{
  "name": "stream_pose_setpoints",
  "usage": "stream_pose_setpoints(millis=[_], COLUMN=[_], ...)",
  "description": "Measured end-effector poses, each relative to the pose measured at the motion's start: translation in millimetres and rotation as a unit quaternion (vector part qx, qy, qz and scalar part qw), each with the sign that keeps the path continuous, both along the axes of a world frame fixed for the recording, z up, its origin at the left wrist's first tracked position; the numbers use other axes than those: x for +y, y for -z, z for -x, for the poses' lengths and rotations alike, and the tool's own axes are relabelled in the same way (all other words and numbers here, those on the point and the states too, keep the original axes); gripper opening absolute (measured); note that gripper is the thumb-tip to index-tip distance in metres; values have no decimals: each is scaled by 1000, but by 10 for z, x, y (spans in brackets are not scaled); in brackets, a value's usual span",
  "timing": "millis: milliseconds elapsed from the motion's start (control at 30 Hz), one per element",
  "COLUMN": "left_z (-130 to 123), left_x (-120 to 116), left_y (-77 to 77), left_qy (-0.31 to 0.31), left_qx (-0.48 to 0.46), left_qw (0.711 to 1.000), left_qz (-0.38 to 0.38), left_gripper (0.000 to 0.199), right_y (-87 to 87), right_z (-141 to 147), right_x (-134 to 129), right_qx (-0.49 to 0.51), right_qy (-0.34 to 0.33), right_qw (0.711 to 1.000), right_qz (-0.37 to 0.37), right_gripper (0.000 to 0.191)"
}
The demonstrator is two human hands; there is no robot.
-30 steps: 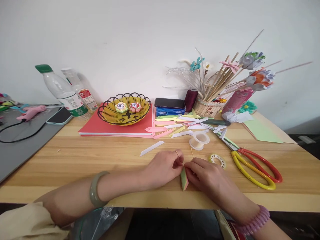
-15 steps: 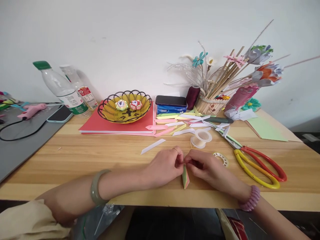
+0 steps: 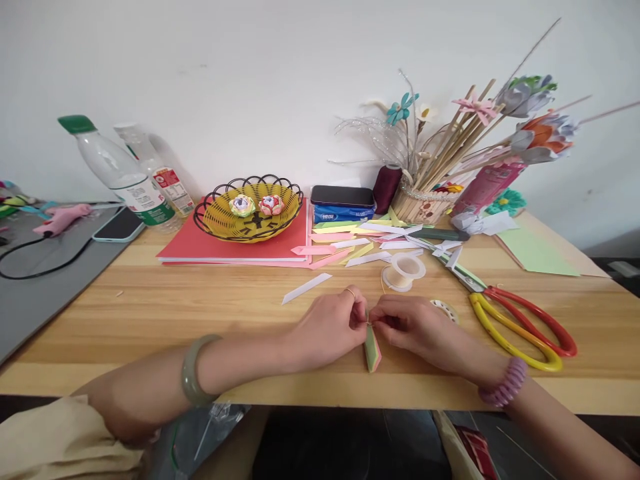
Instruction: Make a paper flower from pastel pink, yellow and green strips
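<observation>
My left hand (image 3: 336, 325) and my right hand (image 3: 419, 327) meet near the table's front edge, each closed in a pinch. Between them a small bundle of folded paper strips (image 3: 371, 350), green with pink at one edge, points down toward me. A thin thread (image 3: 369, 323) crosses at the bundle's upper end, and the fingertips of both hands grip it; its ends are hidden by the fingers. Just beyond my right hand stands a white spool of pale thread (image 3: 403, 272), a strand hanging from its side. A flat roll of tape (image 3: 445, 309) is partly covered by my right hand.
Scissors (image 3: 520, 327) with red and yellow handles lie at right. Several paper strips (image 3: 350, 250) are spread behind the spool. A yellow basket (image 3: 237, 230) holding two paper balls sits on red paper (image 3: 175, 247). Bottles (image 3: 143, 193) and a phone (image 3: 119, 225) are at left.
The paper bundle has turned slightly, showing more of its green face. Both hands stay pinched together in nearly the same place. The view has shifted a little.
</observation>
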State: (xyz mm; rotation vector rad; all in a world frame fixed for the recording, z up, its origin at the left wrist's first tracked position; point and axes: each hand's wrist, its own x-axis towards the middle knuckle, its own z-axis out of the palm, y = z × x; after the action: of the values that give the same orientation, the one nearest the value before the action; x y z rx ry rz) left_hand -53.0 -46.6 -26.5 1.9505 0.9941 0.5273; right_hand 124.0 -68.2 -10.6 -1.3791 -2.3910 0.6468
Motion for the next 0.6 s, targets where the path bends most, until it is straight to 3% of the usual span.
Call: stream_pose_setpoints(millis=[300, 600], left_z=[13, 72], left_x=[-6, -18], left_y=[23, 73], left_qy=[13, 84], left_qx=[12, 62], left_qw=[998, 950], left_qz=[-55, -294], left_gripper=[5, 12], right_y=[-8, 51], right_z=[1, -28], right_x=[21, 7], right_qx=[-9, 2], right_qy=[-13, -1], right_qw=[1000, 1000], right_qz=[-3, 3], right_gripper=[17, 15])
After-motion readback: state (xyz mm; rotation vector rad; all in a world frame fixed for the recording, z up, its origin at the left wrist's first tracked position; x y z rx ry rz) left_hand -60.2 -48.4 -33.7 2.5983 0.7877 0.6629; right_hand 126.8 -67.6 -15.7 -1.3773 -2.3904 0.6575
